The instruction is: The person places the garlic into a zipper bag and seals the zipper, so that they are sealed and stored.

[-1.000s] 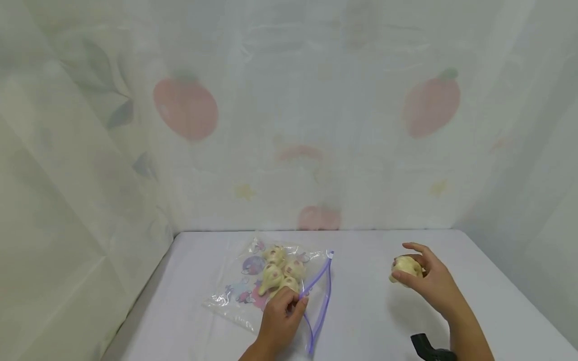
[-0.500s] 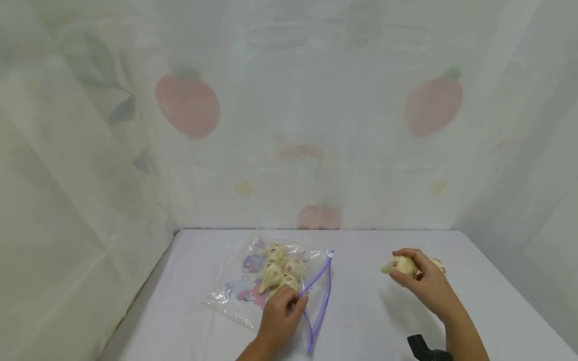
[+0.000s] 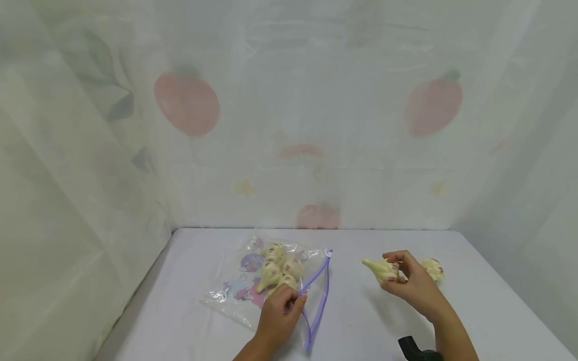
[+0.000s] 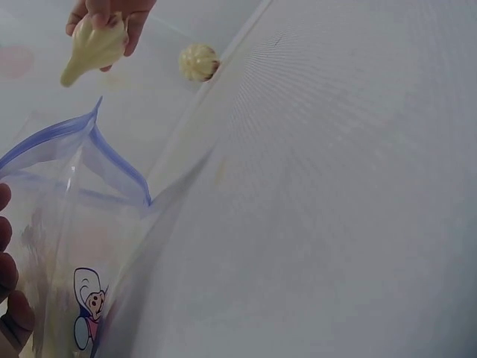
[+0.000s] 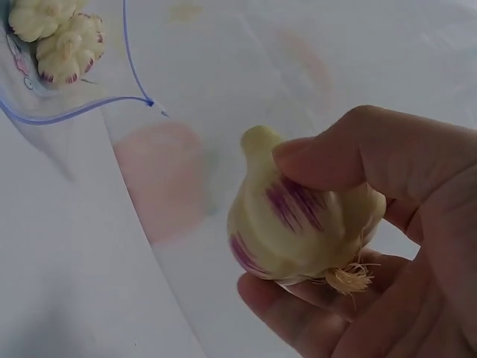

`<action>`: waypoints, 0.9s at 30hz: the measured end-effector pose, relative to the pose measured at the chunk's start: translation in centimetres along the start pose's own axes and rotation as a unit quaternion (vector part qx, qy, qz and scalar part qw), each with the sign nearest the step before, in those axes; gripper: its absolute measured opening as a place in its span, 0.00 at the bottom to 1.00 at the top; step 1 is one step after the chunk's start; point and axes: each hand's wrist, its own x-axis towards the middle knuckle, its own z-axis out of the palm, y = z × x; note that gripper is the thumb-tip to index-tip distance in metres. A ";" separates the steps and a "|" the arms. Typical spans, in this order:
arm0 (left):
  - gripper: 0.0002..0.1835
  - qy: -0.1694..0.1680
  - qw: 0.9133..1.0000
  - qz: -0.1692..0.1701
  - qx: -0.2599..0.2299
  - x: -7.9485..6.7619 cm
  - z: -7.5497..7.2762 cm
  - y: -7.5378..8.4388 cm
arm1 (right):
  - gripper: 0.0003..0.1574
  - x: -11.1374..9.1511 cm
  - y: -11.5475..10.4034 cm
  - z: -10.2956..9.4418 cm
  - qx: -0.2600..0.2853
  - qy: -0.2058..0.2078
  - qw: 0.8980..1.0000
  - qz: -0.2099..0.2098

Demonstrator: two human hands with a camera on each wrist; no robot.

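Observation:
A clear printed zip bag [image 3: 239, 307] with a purple zip edge lies on the table, its mouth parted toward the right. Several garlic bulbs [image 3: 271, 273] sit inside it. My left hand [image 3: 281, 313] pinches the bag near its mouth, fingers curled. To the right of the bag, my right hand [image 3: 413, 283] grips a garlic bulb [image 5: 287, 216] above the table, stem pointing left. The right wrist view shows its purple streaks and dry roots, with the thumb on top and fingers beneath. Another garlic bulb [image 3: 433, 269] rests on the table behind the right hand.
The white table [image 3: 352, 321] ends at a back edge against a pale curtain [image 3: 352, 115] with fruit prints. More curtain hangs at the left and right. A black wrist mount [image 3: 417, 351] shows by the right forearm.
My right hand has moved left with its garlic bulb, whose stem now points left. The bulb on the table behind it has come into view. My left hand keeps its hold on the bag.

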 end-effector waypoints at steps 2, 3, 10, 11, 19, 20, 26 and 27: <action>0.14 -0.002 1.000 -0.002 0.002 0.0 -0.2 -0.1 | 0.34 0.2 0.1 0.4 0.010 -0.016 1.000 0.002; 0.14 -0.003 1.000 -0.003 0.001 -0.1 -0.3 -0.2 | 0.34 0.3 0.1 0.6 0.014 -0.027 1.000 0.004; 0.13 -0.008 1.000 -0.014 0.000 0.1 -1.0 -0.4 | 0.36 1.3 -0.3 4.4 0.025 -0.102 0.994 0.004; 0.13 -0.008 1.000 -0.013 -0.001 0.2 -1.1 -0.5 | 0.37 1.4 -0.5 5.2 0.024 -0.106 0.994 0.002; 0.13 -0.008 1.000 -0.003 -0.004 0.4 -0.9 -0.5 | 0.39 1.5 -1.0 10.3 -0.003 -0.104 0.994 0.019; 0.13 -0.007 1.000 0.001 -0.005 0.4 -0.9 -0.4 | 0.39 1.5 -1.0 10.7 -0.005 -0.098 0.995 0.026; 0.12 -0.013 0.999 0.023 -0.018 0.6 -0.5 0.0 | 0.35 1.4 -0.5 12.5 -0.037 -0.063 0.996 0.041; 0.12 -0.016 0.999 0.027 -0.018 0.6 -0.4 0.1 | 0.35 1.4 -0.3 12.8 -0.042 -0.061 0.997 0.037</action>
